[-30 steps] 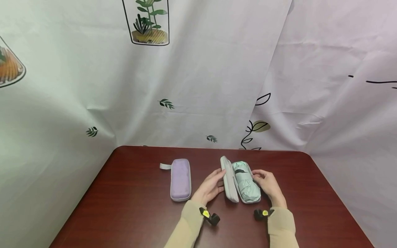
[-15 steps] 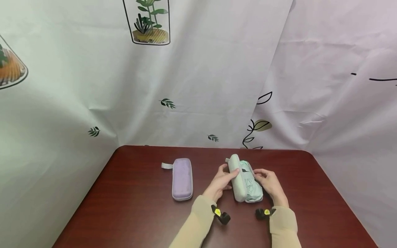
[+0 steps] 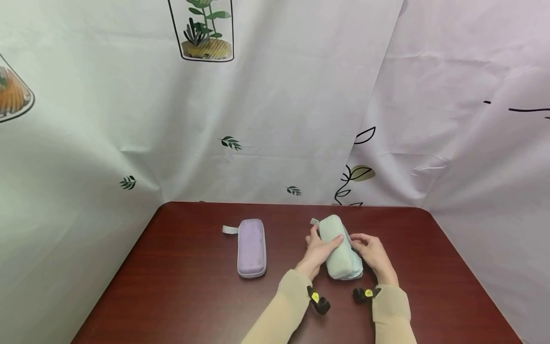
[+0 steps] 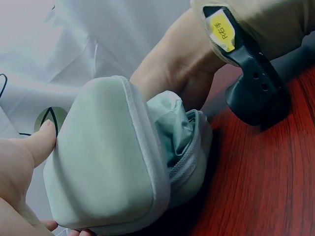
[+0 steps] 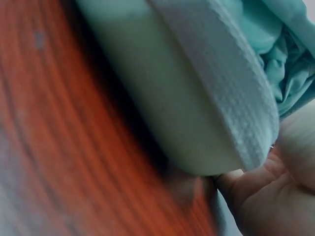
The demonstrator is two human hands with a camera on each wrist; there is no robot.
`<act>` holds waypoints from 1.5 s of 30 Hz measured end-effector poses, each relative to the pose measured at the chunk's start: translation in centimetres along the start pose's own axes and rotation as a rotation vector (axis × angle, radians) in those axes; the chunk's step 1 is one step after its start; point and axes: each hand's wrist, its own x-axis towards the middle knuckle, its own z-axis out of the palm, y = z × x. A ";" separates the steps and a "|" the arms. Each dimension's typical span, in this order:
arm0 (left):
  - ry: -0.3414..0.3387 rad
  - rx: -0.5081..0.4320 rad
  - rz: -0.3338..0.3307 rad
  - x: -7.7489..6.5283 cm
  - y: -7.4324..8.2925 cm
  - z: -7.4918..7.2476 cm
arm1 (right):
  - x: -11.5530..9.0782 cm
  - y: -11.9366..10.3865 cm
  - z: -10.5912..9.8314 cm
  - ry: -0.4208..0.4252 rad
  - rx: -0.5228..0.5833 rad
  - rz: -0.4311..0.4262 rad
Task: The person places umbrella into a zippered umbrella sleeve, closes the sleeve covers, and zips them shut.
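Observation:
A mint-green zippered case (image 3: 335, 246) lies at the right half of the table, its lid folded most of the way over a folded pale-green umbrella (image 4: 170, 120). My left hand (image 3: 317, 252) grips the lid from the left, thumb on top and fingers around the far side. On the right, my right hand (image 3: 373, 255) holds the edge of the lower half, its fingertips partly hidden by the case. The left wrist view shows a gap between lid and base, with the zipper teeth (image 4: 184, 160) and umbrella fabric inside it.
A purple zippered case (image 3: 251, 248) with a pale wrist strap (image 3: 230, 230) lies to the left on the dark red wooden table (image 3: 172, 286). White printed fabric (image 3: 275, 105) hangs behind the table. Black wrist cameras (image 3: 320, 304) sit close to the tabletop.
My left hand has moved right, swinging the lid from nearly upright to over the umbrella. The right hand has stayed at the case's right edge. The purple case has not moved.

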 end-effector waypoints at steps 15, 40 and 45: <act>-0.025 0.031 0.049 -0.2 -0.3 0.3 | 0.1 -0.1 0.1 0.008 -0.038 -0.008; 0.057 0.245 0.128 -0.1 -0.7 1.5 | -0.2 0.4 -0.5 -0.073 0.093 0.049; 0.077 0.318 0.134 -0.1 -0.7 1.4 | -0.2 0.2 -0.5 -0.076 0.122 0.060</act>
